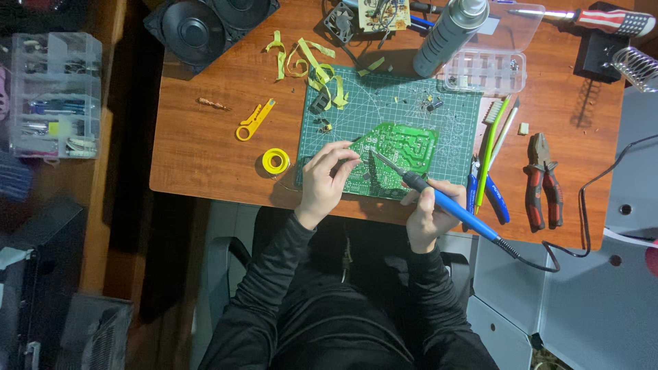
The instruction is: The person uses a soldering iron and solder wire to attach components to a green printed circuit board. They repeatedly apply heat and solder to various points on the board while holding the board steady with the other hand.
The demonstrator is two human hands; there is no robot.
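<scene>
You sit at a wooden table (205, 151), and on it lies a green cutting mat (456, 127). On the near part of this mat rests a green circuit board (401, 147), a little turned, with its near edge close to the table edge.

Your left hand (325, 178) lies on the left end of the board, with the fingers bent and the fingertips (349, 156) pressed together on it. I cannot tell if they pinch something small.

Your right hand (428, 212) is closed around the blue handle of a soldering iron (439, 199). Its metal tip points up-left and reaches the middle of the board, near your left fingertips. The black cable runs from the handle to the right, over the table edge.

At the far side of the mat a grey spray can (449, 31) lies beside a clear parts box (483, 72). Right of the mat are red-handled pliers (543, 178). Left of the mat you have a roll of yellow tape (275, 162) and a yellow wire stripper (253, 121). Loose yellow tape strips (308, 65) lie at the far left corner of the mat.
</scene>
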